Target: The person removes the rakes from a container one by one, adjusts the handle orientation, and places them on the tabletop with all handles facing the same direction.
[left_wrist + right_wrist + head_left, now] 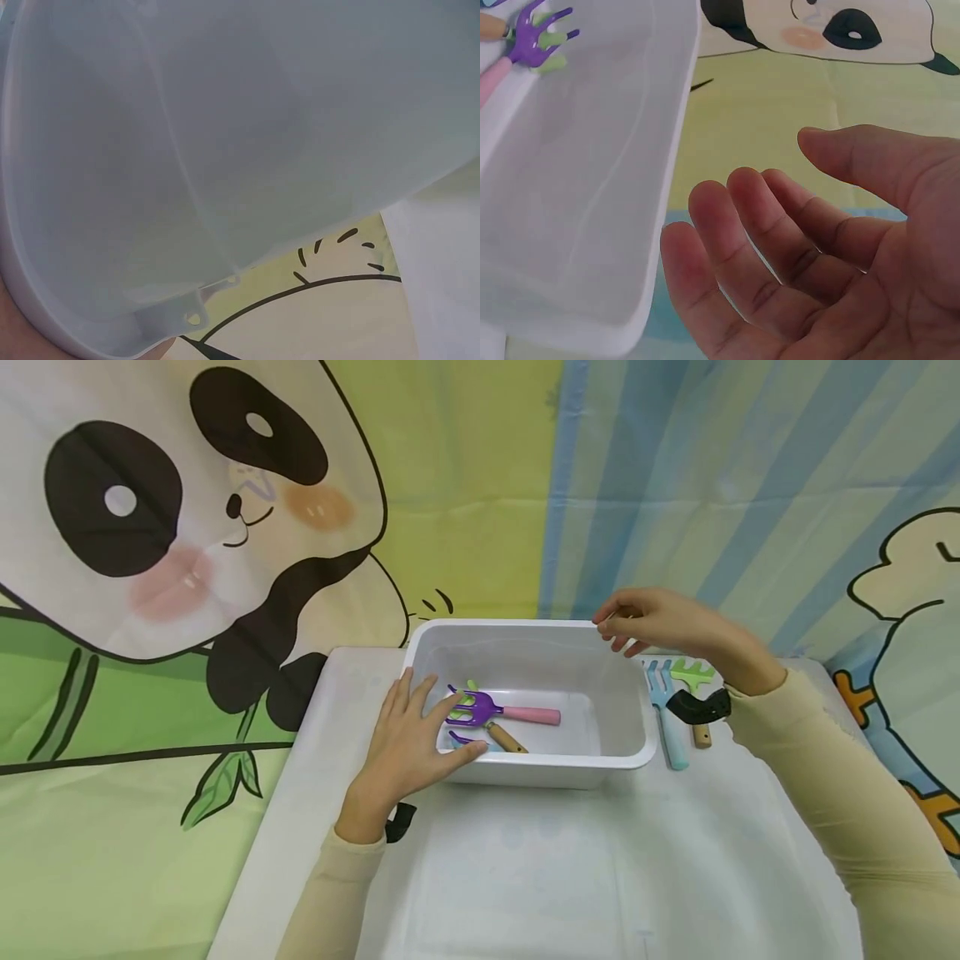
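Observation:
A white plastic bin (pixel 555 767) stands on the table. My left hand (pixel 408 735) rests on its front left corner with the fingers spread; the left wrist view shows mostly the bin's outer wall (pixel 247 150). My right hand (pixel 648 622) hovers at the far right corner, fingers loosely bent, and holds nothing in the right wrist view. Inside the bin lie a purple garden fork (pixel 528 715) with a pink handle, a wooden-handled tool (pixel 506 737) whose head is partly covered, and a blue tool partly hidden by the front rim.
Right of the bin, a light blue garden fork (pixel 671 735) and a green rake (pixel 702 735) with a wooden handle lie on the white table (pixel 517 877). Behind the table hangs a printed cloth (pixel 472 485) with a panda.

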Available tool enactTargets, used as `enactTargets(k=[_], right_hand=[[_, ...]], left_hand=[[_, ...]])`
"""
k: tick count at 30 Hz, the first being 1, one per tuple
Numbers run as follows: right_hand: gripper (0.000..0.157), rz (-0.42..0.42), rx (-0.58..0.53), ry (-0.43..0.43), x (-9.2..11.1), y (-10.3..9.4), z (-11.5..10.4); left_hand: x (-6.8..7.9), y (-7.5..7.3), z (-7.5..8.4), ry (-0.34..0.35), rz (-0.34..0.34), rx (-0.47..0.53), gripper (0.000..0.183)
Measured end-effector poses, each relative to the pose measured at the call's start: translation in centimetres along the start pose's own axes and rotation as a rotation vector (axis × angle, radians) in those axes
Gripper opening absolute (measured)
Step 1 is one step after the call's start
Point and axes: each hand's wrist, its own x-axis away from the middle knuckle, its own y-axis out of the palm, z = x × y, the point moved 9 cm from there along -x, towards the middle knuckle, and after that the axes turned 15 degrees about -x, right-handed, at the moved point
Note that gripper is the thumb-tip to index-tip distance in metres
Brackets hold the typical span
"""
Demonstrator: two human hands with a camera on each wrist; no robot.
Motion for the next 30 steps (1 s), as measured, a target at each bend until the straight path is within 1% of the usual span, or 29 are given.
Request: enactTargets(k=[2, 7, 14, 17, 22, 26, 30], right_hand=[[0.037, -0.022, -0.001, 0.002, -0.8, 0.7, -0.3], [0.034, -0.093, -0.008, 0.010, -3.0, 2.5, -0.2], [0.030, -0.254, -0.033, 0.042, -6.7, 6.0, -0.1], [0.030, -0.310, -0.024, 0.053, -8.2, 7.5, 0.2], [0.027, -0.361, -0.018, 0.085, -10.6, 9.6, 1.8], [0.027, -0.358, -0.038, 0.143, -12.4, 11.1, 3.8], [0.029, -0.363, -0.039, 0.182, -13.4, 12.3, 5.4]], left_hand=[[-0.1, 0.0, 0.0, 0.004, 0.001, -0.004, 0.090], [-0.1, 0.0, 0.0, 0.005, 0.000, -0.006, 0.090], [-0.1, -0.1, -0.2, -0.004, -0.011, -0.009, 0.091], [-0.2, 0.0, -0.2, 0.000, -0.009, -0.010, 0.090], [-0.2, 0.0, -0.1, 0.008, -0.009, -0.012, 0.091], [-0.1, 0.2, -0.1, 0.006, -0.020, -0.022, 0.092], [-0.1, 0.1, -0.1, 0.008, -0.015, -0.023, 0.092]])
